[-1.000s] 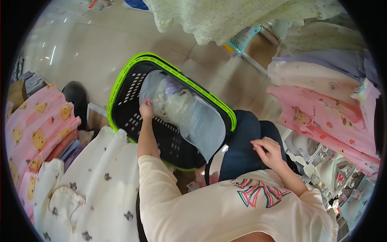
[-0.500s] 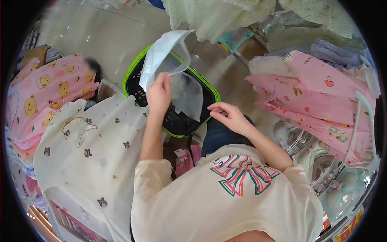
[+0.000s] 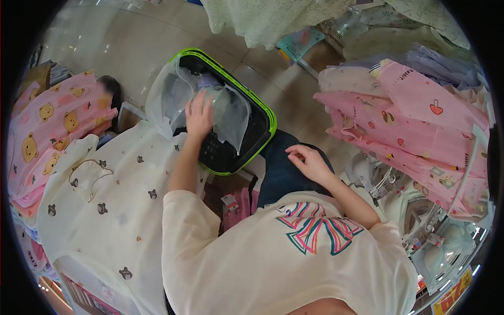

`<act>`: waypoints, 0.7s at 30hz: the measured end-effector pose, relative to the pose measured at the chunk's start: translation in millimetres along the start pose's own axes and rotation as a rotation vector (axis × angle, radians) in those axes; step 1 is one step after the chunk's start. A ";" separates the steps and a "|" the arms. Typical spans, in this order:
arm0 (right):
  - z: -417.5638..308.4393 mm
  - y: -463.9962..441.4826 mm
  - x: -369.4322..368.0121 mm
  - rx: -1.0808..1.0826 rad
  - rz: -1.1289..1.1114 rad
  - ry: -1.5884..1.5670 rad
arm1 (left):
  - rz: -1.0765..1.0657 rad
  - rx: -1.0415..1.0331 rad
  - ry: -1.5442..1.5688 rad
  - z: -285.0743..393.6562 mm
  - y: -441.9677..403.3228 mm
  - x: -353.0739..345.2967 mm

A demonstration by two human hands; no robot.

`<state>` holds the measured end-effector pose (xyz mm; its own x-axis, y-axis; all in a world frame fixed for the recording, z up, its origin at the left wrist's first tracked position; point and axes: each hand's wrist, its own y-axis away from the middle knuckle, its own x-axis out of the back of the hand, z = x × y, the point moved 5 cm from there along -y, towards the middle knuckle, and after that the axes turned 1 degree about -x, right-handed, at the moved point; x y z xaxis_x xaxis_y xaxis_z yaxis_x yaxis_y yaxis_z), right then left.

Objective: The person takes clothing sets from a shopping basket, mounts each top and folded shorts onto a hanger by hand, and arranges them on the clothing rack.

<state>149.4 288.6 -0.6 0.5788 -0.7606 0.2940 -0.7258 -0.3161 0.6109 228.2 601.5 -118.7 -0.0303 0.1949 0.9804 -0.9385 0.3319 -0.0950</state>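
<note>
A black shopping basket with a lime-green rim (image 3: pixel 271 116) stands on the floor before me. A translucent white plastic bag (image 3: pixel 167 100) hangs over its left rim, and another filmy piece of plastic (image 3: pixel 235 118) lies inside. My left hand (image 3: pixel 200 116) is over the basket, fingers stretched out and slightly apart, against the pale bagged contents. Whether its fingertips press on them is hard to see. Near my dark-trousered thigh (image 3: pixel 281 165), my right hand (image 3: pixel 311 163) hangs with loosely bent fingers and holds nothing.
To the left hangs a white garment with small dark animal prints (image 3: pixel 105 178), beside pink bear-print clothing (image 3: pixel 58 126). Pink printed clothes (image 3: pixel 404 131) and packaged bras (image 3: pixel 446 252) are on the right. Pale green fabric (image 3: pixel 278 21) hangs at the top, above the tiled floor (image 3: pixel 131 37).
My left hand has let go of the raised white plastic, which has dropped over the basket's left side. Its fingers have spread out. My right hand has shifted slightly right and down.
</note>
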 end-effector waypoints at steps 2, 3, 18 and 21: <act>-1.0 0.9 -4.7 0.055 0.016 0.037 | 0.010 0.447 0.015 -3.0 9.4 4.3; -1.4 3.8 -7.0 0.080 0.023 0.056 | 0.002 0.498 -0.093 -6.8 13.0 5.3; 12.0 0.0 -16.2 0.097 0.023 0.151 | -0.330 1.228 0.792 42.9 61.0 -132.4; 15.0 -2.2 -19.8 0.104 -0.005 0.169 | -0.475 1.326 0.819 72.9 82.0 -184.1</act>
<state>133.9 295.9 -18.8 0.6300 -0.6556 0.4163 -0.7525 -0.3829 0.5358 131.8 525.6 -294.4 0.1063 0.8671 0.4866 -0.4441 -0.3965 0.8035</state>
